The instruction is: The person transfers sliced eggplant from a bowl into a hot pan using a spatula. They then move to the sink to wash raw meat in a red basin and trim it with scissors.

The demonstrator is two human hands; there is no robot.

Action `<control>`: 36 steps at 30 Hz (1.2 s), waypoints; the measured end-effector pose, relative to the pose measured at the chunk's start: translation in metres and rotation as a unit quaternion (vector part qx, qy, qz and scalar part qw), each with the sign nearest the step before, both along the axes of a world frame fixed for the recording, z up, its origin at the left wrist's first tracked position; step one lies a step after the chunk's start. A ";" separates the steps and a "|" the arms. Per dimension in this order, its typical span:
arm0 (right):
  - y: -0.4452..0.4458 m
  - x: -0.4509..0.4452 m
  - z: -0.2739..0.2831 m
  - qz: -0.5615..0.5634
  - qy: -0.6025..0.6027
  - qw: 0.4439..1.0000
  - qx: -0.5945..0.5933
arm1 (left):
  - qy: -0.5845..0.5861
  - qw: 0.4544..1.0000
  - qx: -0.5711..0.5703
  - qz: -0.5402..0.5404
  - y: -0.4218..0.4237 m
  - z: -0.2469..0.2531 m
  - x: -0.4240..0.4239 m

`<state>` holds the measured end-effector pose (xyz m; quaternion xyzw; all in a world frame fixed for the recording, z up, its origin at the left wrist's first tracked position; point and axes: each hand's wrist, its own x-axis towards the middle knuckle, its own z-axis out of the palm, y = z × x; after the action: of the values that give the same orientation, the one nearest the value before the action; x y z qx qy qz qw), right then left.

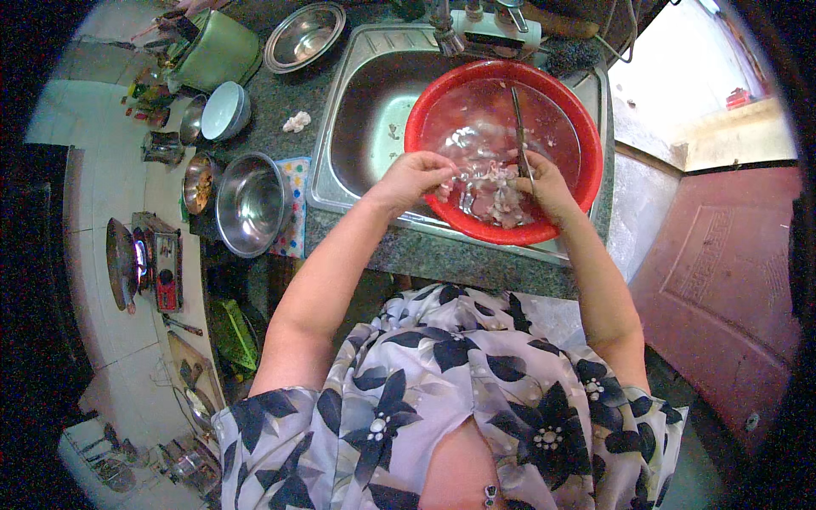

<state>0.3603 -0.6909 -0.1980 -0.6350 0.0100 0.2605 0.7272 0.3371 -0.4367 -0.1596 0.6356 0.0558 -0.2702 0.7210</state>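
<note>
A red plastic basin (421,102) of cloudy water rests over the right part of the steel sink (357,115). Pale, wet pieces of meat (503,204) lie bunched at its near side, partly under water. My right hand (547,185) grips a long, narrow dark tool (518,121), perhaps a knife seen edge-on; its tip points to the far side. Over the basin's left rim, my left hand (424,178) has its thumb and fingertips pinched together beside the meat. Whether a piece is between them is hard to make out.
A tap (448,38) stands behind the basin. Left on the granite counter (280,95) are a pale scrap (296,122), steel bowls (252,204) (306,37), stacked light bowls (223,111) and a dotted cloth (296,178). Farther left, a wok (120,264) sits over a lit gas stove (162,261).
</note>
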 end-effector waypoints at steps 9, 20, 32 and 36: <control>0.000 0.001 -0.005 -0.012 -0.025 0.999 -0.015 | -0.107 0.963 0.198 0.148 0.083 -0.004 0.022; 0.004 0.003 -0.009 -0.008 -0.017 1.000 -0.005 | -0.246 0.889 0.356 -0.151 -0.038 -0.008 0.006; -0.001 0.000 -0.001 0.016 -0.015 1.000 -0.006 | -0.110 0.951 0.268 -0.110 -0.045 -0.003 0.006; 0.000 0.003 0.004 0.019 0.008 1.000 -0.006 | 0.042 0.999 0.016 -0.015 -0.031 -0.030 0.002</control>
<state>0.3633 -0.6911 -0.1940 -0.6376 0.0054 0.2798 0.7178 0.3392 -0.4679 -0.1893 0.6362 0.0807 -0.3063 0.7035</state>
